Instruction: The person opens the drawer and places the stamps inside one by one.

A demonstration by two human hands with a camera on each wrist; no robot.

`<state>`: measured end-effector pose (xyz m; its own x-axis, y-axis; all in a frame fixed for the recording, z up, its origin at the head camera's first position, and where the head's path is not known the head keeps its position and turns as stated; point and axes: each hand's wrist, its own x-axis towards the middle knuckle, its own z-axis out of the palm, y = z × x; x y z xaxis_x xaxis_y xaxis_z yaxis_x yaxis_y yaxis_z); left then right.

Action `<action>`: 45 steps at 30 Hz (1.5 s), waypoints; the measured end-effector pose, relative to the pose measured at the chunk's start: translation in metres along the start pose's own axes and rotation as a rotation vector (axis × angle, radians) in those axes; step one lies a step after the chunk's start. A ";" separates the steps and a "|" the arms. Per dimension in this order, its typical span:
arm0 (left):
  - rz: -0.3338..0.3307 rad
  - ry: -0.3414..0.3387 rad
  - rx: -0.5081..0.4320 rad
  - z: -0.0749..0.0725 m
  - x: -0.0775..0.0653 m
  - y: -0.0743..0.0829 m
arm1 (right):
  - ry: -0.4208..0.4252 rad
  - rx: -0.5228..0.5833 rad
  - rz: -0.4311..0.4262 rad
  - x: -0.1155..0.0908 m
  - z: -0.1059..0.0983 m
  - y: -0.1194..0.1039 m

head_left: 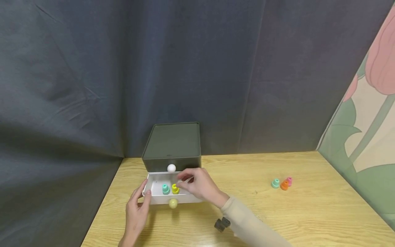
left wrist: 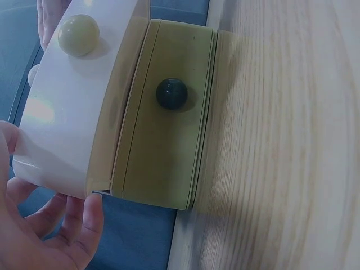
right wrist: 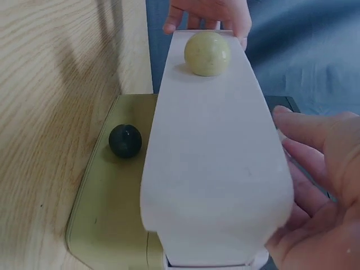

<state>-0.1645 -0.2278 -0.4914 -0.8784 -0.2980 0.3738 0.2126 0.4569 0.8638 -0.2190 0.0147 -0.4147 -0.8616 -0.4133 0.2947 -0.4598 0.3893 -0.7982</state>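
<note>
Head view: the left hand grips the white drawer by its left end; the right hand bends near a yellow peg inside; whether it's pinching, I cannot tell. Both wrist views hide the peg.

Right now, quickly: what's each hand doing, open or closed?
Left hand: closed, gripping the white drawer.
Right hand: open, close to the yellow piece.

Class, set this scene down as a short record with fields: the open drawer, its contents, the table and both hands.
Open drawer: white drawer, pale yellow knob
Inside: teal piece, yellow piece
On table: second teal piece, orange piece, pink piece
Left hand: grips the drawer's left end
Right hand: over the drawer, beside the yellow piece
</note>
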 end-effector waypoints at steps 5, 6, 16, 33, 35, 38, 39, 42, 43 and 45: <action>-0.008 -0.002 0.012 -0.001 -0.001 -0.001 | 0.097 0.029 -0.024 -0.009 -0.011 0.000; -0.012 -0.004 0.014 -0.001 -0.001 -0.001 | 0.117 0.037 -0.020 -0.011 -0.014 0.000; -0.039 -0.038 0.088 -0.005 -0.001 0.007 | 0.340 0.124 0.071 -0.046 -0.056 0.019; 0.126 0.139 0.338 0.002 -0.031 0.037 | 0.508 0.220 0.321 -0.148 -0.132 0.081; 0.170 0.162 0.345 0.006 -0.038 0.038 | 0.532 0.225 0.345 -0.159 -0.139 0.086; 0.230 0.161 0.361 0.013 -0.046 0.038 | 0.555 0.236 0.388 -0.173 -0.146 0.092; 0.242 0.157 0.368 0.015 -0.048 0.038 | 0.556 0.242 0.403 -0.176 -0.148 0.094; 0.273 0.133 0.389 0.019 -0.050 0.036 | 0.553 0.254 0.448 -0.184 -0.150 0.100; 0.281 0.122 0.393 0.020 -0.051 0.035 | 0.552 0.260 0.463 -0.186 -0.151 0.102; 0.289 0.096 0.398 0.023 -0.051 0.034 | 0.538 0.247 0.498 -0.191 -0.151 0.106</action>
<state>-0.1219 -0.1777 -0.4889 -0.7600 -0.1793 0.6247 0.2452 0.8111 0.5311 -0.1357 0.2590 -0.4757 -0.9692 0.2440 0.0340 0.0168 0.2029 -0.9791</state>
